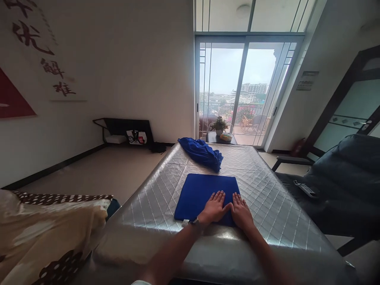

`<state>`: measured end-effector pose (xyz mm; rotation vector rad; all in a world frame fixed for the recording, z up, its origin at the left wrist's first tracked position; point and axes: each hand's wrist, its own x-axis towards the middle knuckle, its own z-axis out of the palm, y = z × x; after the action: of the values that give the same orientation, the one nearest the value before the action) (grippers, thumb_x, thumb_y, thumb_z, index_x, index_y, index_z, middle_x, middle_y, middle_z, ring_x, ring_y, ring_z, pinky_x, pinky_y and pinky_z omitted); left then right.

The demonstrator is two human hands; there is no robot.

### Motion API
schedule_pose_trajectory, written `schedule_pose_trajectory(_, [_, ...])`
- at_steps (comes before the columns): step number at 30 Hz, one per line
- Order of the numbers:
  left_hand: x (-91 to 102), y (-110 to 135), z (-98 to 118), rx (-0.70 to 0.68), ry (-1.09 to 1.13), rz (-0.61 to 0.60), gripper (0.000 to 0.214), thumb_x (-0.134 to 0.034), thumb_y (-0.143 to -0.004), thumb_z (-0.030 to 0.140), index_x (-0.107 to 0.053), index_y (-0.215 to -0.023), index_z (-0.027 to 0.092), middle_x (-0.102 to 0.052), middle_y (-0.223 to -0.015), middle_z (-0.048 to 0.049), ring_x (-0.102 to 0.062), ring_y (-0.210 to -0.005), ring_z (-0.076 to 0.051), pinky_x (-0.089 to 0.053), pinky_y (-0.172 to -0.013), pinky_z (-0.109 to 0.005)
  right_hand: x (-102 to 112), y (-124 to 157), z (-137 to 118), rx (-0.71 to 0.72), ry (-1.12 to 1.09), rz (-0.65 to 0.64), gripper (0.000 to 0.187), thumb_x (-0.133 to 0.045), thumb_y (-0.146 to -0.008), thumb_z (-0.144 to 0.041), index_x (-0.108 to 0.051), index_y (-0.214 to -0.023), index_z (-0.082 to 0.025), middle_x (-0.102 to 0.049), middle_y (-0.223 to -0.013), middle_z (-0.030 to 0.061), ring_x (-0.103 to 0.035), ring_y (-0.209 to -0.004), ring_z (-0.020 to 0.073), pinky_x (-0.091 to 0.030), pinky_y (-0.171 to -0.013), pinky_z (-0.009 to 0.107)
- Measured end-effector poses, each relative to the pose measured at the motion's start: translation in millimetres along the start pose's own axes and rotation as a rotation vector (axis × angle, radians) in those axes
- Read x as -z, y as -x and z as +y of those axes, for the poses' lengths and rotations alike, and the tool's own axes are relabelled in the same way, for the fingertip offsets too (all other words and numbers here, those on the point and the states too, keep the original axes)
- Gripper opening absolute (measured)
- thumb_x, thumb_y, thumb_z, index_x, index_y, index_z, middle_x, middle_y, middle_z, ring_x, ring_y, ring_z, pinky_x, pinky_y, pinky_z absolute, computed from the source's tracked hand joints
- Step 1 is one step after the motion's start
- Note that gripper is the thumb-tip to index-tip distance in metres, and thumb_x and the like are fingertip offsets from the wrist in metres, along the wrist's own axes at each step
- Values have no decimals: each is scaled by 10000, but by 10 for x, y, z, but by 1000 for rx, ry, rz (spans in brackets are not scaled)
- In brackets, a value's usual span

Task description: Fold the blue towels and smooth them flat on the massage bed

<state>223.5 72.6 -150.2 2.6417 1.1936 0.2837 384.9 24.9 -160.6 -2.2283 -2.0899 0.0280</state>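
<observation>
A blue cloth (202, 192), folded into a flat rectangle, lies on the silver mattress (267, 190).

Red characters (52, 68) on wall (133, 79), illegible

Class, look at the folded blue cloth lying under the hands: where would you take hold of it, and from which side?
Probably its near edge, from the person's side. The folded blue cloth lies flat and thin on the mattress, so nothing stands up to pinch; the left hand and right hand rest flat by that edge.
</observation>
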Motion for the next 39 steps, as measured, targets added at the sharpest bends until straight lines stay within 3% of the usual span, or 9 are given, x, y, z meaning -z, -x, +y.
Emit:
schedule_pose_trajectory(6, [286,698,-678,258,-81,1,798,-110,-1015,663,-241,-1601,136,-181,-1664,-91,-123,-1546,-245,-127,-1263,-454,-22,-10,-37,-41,-40,5,626,-195,-1024,-353,-246,-1589,-88,-200,-1660,98,-137,-1540,191,-130,-1241,398])
schedule_pose_trajectory(10, [311,1124,-932,333,-117,-4,822,-130,-1008,682,-226,-1601,121,-141,-1668,-97,-116,-1545,-251,-130,-1264,-444,-18,-16,-45,-48,-38,12,631,-193,-1019,-350,-256,-1583,-76,-217,-1655,98,-145,-1539,194,-131,-1244,407])
schedule_pose_trajectory(16, [273,1226,-976,318,-92,-13,811,-183,-1012,677,-206,-1605,125,-132,-1668,-109,-111,-1545,-260,-139,-1259,-451,92,169,-22,-12,-36,90,630,-240,-1007,-355,-312,-1568,-77,-251,-1643,104,-161,-1537,215,-110,-1255,435])
schedule_pose_trajectory(21, [300,1202,-1073,306,-32,-40,754,-196,-1025,649,-232,-1604,167,-167,-1664,-111,-153,-1539,-257,-165,-1248,-462,22,479,86,13,-70,-31,689,-233,-1002,-485,-296,-1579,-114,-215,-1653,67,-148,-1535,199,-157,-1253,414])
schedule_pose_trajectory(26, [325,1029,-724,318,-27,36,767,-177,-1026,645,-251,-1599,141,-186,-1660,-118,-152,-1539,-267,-191,-1247,-452,-26,595,138,-15,-100,-159,740,-209,-989,-543,-184,-1603,-131,-119,-1670,39,-99,-1536,180,-127,-1258,409])
schedule_pose_trajectory(30, [230,741,-88,-33,28,43,722,-180,-1040,620,-214,-1609,177,-188,-1661,-75,-138,-1544,-214,-160,-1261,-399,-43,583,141,-14,-80,-151,698,-194,-1001,-486,-204,-1602,-132,-140,-1667,52,-107,-1534,175,-140,-1254,419])
schedule_pose_trajectory(33, [144,582,217,-218,90,9,728,-183,-1038,630,-191,-1612,183,-185,-1661,-65,-130,-1544,-195,-130,-1266,-386,-98,579,164,23,-44,-113,657,-187,-1006,-415,-249,-1594,-129,-174,-1664,70,-123,-1532,182,-156,-1249,428])
schedule_pose_trajectory(36, [131,576,194,-247,138,-44,750,-173,-1028,655,-200,-1609,183,-198,-1658,-66,-137,-1544,-197,-121,-1265,-395,-156,579,190,39,-22,-75,643,-195,-1003,-393,-275,-1590,-144,-205,-1659,78,-150,-1529,197,-180,-1243,446])
schedule_pose_trajectory(39, [209,730,-103,-184,146,-50,740,-169,-1028,656,-195,-1610,200,-182,-1664,-45,-115,-1548,-190,-98,-1267,-397,-191,574,203,26,-20,-77,652,-187,-1000,-396,-264,-1593,-138,-198,-1661,72,-151,-1530,193,-191,-1242,444])
